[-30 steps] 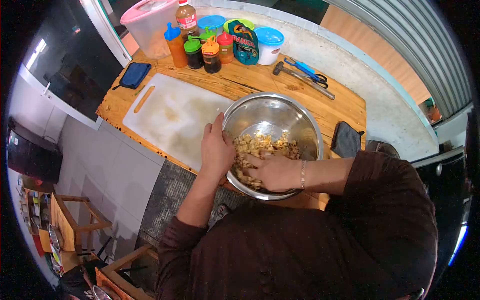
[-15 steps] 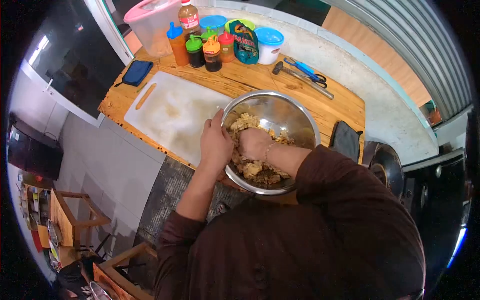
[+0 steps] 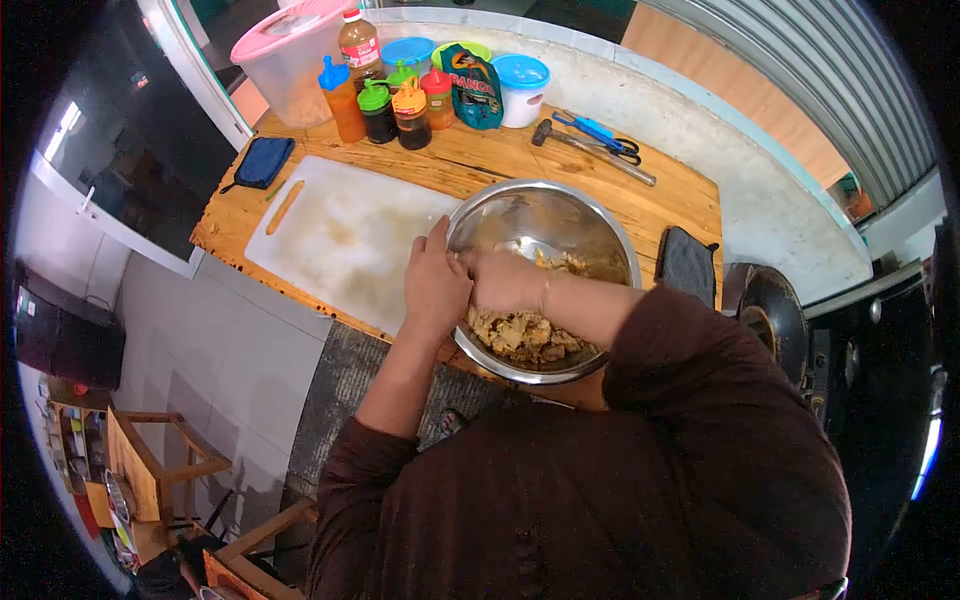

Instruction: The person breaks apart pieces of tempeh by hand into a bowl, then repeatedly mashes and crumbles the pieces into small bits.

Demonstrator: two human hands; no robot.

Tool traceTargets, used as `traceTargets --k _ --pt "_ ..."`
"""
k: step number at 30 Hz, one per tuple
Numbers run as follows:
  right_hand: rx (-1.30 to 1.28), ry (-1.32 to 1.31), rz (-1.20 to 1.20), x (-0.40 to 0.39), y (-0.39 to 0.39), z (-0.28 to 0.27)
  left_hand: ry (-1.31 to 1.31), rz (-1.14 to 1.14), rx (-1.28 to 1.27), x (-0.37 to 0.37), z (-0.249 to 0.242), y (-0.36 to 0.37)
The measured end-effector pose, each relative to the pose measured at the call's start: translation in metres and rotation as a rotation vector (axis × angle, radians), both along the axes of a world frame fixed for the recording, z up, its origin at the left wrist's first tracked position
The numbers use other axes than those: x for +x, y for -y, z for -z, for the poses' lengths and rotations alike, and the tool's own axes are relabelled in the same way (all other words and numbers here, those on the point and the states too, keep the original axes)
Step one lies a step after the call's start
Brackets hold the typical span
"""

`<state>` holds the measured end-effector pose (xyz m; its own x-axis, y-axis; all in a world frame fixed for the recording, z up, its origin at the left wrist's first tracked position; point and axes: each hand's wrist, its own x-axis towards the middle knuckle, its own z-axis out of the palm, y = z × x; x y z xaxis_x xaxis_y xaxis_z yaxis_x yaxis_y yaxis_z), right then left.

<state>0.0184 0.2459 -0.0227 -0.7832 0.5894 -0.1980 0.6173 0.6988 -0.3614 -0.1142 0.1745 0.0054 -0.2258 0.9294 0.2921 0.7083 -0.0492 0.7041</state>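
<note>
A shiny metal mixing bowl [image 3: 618, 245] stands at the table's front edge, holding a crumbly yellow-brown food mixture [image 3: 530, 338]. My left hand [image 3: 437, 285] grips the bowl's left rim, its fingers lying along the outside and over the edge. Inside the bowl, my right hand [image 3: 507, 281] is curled against the left wall, pressed into the mixture close to my left hand. Its fingertips are mostly hidden. Left of the bowl lies a stained white cutting board [image 3: 350, 225], partly behind my left hand.
Squeeze bottles [image 3: 411, 115], lidded tubs [image 3: 521, 90] and a green pouch [image 3: 472, 88] line the table's back. A hammer [image 3: 595, 152] and blue-handled scissors [image 3: 600, 135] lie behind the bowl. Dark cloth pads [image 3: 688, 265] rest at both ends. A wok [image 3: 772, 320] sits at right.
My right hand has moved up and left through the mixture to the bowl's left wall, uncovering more mixture at the front. My left hand still holds the rim. The view has shifted slightly.
</note>
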Motion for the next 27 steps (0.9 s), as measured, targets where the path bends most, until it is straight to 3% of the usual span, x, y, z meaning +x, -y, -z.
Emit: traceTargets --k 5,8,11,12,15,18,21,24,27 --pt "0.276 -0.13 -0.332 0.04 0.069 -0.016 0.01 -0.011 0.027 -0.003 0.0 0.003" --pt "0.233 0.036 -0.308 0.032 0.061 -0.013 0.036 -0.006 0.015 -0.001 -0.001 0.005" --pt "0.082 0.173 -0.117 0.014 0.045 -0.017 0.024 -0.019 -0.026 0.001 -0.002 0.006" --pt "0.165 0.105 -0.102 0.007 0.039 -0.011 0.019 -0.025 -0.029 0.001 -0.002 0.006" --pt "0.056 0.09 -0.054 0.006 0.022 -0.013 0.007 -0.027 -0.028 0.0 0.0 0.004" --pt "0.037 0.265 0.153 -0.008 0.013 -0.022 0.007 -0.025 -0.028 0.001 0.002 0.004" --pt "0.0 0.231 -0.332 -0.003 -0.04 0.04 0.012 -0.052 -0.038 0.001 -0.001 0.006" --pt "-0.274 0.107 0.072 0.016 -0.001 -0.079 0.023 -0.109 -0.007 0.005 0.001 0.015" --pt "-0.319 0.171 0.104 0.05 -0.004 -0.099 -0.015 -0.179 0.113 0.008 0.012 0.032"
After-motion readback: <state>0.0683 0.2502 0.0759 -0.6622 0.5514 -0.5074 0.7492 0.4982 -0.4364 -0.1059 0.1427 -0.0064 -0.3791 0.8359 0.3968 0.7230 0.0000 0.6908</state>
